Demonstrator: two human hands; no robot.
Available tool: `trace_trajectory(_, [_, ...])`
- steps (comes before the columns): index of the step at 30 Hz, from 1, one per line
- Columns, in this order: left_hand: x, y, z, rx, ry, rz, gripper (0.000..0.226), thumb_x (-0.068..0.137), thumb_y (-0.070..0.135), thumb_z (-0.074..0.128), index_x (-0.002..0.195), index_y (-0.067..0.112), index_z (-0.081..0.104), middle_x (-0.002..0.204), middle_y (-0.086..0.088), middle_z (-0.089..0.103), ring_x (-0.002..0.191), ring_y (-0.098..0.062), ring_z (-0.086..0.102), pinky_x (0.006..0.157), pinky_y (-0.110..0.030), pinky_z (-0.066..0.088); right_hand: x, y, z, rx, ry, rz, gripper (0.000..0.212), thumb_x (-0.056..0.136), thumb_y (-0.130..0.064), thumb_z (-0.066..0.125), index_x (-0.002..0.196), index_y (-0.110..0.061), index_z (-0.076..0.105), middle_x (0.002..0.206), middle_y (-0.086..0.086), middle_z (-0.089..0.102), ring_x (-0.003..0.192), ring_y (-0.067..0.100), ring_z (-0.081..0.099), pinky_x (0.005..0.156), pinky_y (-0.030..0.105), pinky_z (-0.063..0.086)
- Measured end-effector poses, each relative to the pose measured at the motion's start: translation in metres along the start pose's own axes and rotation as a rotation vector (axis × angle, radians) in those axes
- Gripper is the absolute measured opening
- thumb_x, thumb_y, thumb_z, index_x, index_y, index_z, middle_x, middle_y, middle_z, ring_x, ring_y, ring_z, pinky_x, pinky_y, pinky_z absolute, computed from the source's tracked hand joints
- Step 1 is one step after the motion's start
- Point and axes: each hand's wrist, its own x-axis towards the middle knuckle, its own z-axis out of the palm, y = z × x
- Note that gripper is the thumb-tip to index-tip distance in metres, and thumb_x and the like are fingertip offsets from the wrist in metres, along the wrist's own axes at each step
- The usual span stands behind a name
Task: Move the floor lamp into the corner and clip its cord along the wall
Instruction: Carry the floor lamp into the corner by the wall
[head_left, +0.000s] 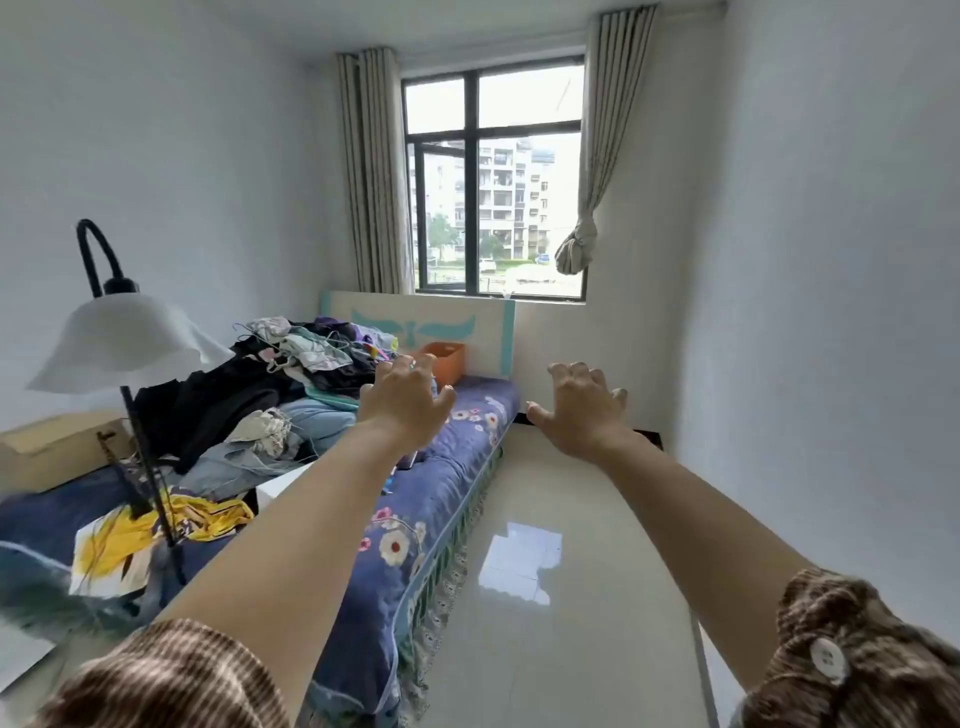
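Brown striped knit sleeves (171, 675) (pushed up), white cuff button (829, 660).

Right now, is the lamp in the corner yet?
Not yet. The floor lamp stands at the left by the bed, not in a corner. Nothing is in hand: the left hand and right hand are both open and empty, stretched forward. Moving the lamp and clipping its cord are still left; no cord clips show.
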Motion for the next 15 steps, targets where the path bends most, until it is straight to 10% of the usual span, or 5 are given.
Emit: trace_trajectory(15, [0.084, -0.167, 0.063, 0.035, 0.185, -0.303, 0.047, 0.09, 0.029, 0.045, 0.135, 0.012, 0.043, 0.142, -0.011, 0.043, 0.128, -0.029, 0.037, 0.097, -0.045, 0.04, 0.154, -0.114, 0.17, 0.188, -0.133, -0.382, 0.058, 0.089, -0.044, 0.051, 0.137, -0.014, 0.038, 0.141, 0.01, 0.042, 0.13, 0.028, 0.036, 0.101, 0.053, 0.031])
